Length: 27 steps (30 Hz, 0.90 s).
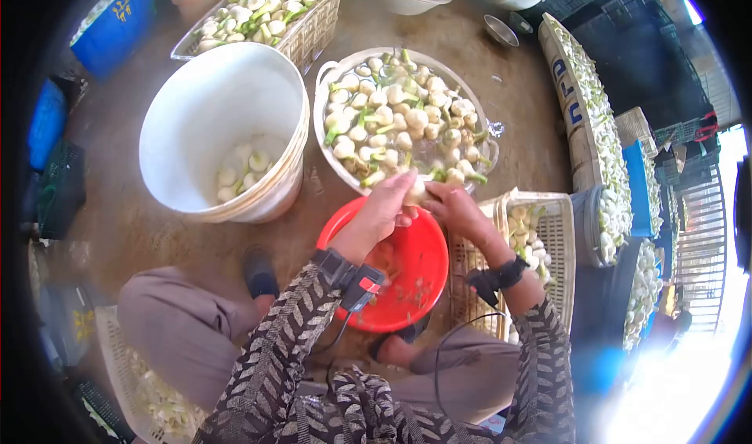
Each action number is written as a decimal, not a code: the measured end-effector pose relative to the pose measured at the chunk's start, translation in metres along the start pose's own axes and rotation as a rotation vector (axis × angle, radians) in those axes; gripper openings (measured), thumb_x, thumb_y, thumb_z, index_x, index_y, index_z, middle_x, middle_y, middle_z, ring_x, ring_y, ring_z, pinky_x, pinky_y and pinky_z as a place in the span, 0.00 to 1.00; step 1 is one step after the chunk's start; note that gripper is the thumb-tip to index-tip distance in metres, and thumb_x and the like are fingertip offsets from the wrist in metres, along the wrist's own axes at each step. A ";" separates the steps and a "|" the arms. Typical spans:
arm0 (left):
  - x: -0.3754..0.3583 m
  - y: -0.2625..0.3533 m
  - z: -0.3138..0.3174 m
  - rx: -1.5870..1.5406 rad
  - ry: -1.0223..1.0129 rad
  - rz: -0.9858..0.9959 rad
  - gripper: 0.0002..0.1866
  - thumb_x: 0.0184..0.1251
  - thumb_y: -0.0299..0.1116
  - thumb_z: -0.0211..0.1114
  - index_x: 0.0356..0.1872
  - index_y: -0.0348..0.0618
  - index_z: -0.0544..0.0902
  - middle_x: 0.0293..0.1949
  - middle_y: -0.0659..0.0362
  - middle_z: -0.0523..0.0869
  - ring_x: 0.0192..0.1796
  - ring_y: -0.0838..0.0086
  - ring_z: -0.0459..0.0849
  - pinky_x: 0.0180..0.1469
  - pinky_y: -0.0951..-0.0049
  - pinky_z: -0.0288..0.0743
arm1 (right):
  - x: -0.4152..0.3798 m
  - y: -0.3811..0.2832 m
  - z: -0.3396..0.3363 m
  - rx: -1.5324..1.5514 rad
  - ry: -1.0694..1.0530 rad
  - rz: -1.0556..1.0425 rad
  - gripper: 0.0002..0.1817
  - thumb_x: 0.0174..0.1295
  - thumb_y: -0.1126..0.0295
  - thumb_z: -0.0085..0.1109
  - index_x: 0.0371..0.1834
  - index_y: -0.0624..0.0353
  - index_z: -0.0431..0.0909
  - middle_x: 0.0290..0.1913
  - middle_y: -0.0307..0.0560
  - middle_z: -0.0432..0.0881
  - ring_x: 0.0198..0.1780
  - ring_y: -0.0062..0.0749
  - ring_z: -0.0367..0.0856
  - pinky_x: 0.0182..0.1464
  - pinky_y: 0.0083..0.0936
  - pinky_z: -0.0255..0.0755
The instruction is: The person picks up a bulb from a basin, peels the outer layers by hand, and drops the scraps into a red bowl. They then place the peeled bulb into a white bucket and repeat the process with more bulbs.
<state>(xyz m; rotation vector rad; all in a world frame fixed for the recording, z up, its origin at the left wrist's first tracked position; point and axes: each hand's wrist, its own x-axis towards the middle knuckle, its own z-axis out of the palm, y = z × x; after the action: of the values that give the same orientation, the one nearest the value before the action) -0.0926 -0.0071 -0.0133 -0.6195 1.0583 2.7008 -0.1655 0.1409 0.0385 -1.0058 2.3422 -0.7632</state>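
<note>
My left hand point(385, 209) is closed round a white garlic bulb point(416, 193) above the far rim of a red basin point(429, 303). The fingers of my right hand point(460, 211) are pinched at the bulb's right side; whether they also hold a small tool is hidden. Just beyond both hands stands a pale round tub point(323, 92) with many garlic bulbs with green stems in water. Some scraps of peel lie in the red basin between my legs.
A tall white bucket point(223, 84) at left holds several peeled bulbs. A plastic crate point(562, 287) of bulbs stands by my right arm. Another full crate point(313, 37) is behind the bucket. Long sacks point(565, 92) of bulbs line the right. Cables hang from both wrist straps.
</note>
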 end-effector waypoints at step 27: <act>-0.145 -0.051 -0.005 -0.063 -0.177 0.207 0.21 0.62 0.30 0.62 0.54 0.34 0.70 0.38 0.60 0.79 0.38 0.80 0.79 0.40 0.80 0.77 | -0.132 -0.054 0.075 0.267 0.360 -0.057 0.11 0.62 0.70 0.52 0.39 0.65 0.80 0.28 0.51 0.82 0.30 0.29 0.80 0.37 0.26 0.73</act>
<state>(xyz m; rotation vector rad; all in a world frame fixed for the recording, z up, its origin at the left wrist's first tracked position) 0.0551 0.0255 0.0162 -0.2864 1.0474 2.9100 -0.0110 0.1874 0.0454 -0.8787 2.4211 -1.3346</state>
